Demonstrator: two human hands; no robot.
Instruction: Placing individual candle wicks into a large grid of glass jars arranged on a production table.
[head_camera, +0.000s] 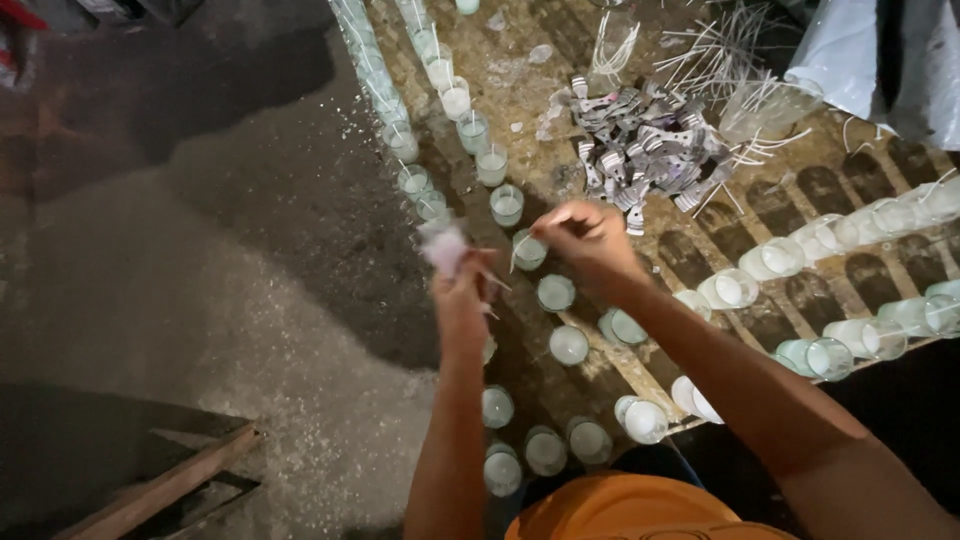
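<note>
Your right hand pinches a thin white wick over a wax-filled glass near the board's left edge; lower it straight into the centre. Your left hand is closed around a bunch of wicks; hold it clear of the neighbouring glasses.
</note>
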